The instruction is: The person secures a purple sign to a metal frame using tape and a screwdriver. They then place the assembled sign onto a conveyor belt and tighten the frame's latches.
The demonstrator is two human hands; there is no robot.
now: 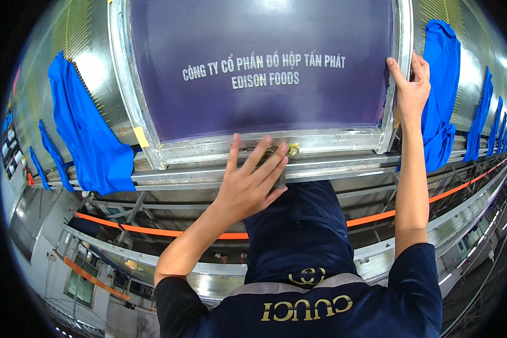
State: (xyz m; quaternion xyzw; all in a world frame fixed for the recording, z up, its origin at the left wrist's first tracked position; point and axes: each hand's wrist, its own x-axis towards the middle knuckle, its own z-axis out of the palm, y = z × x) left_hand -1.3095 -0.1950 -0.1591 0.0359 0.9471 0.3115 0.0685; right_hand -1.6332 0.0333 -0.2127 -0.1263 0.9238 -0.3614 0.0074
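Note:
In front of me lies a screen-printing frame (332, 141) with metal bars around a dark purple mesh (259, 110) that carries light lettering. My right hand (413, 90) grips its right bar, the thumb on the near face and the other fingers curled around the outer side. Over the middle of the lower bar, my left hand (248, 183) has its fingers spread and slightly blurred. Beside its fingertips sits a brass-coloured bolt (293, 150). A dark piece under that hand is mostly hidden. Yellowish tape (141, 137) sticks to the frame's lower left corner.
Blue cloth pieces (90, 129) lie left of the frame, and another blue cloth (440, 84) is close by my right hand. More hang along the long metal table (96, 67). A metal rail (343, 164) runs along its near edge, with an orange strip (372, 218) below.

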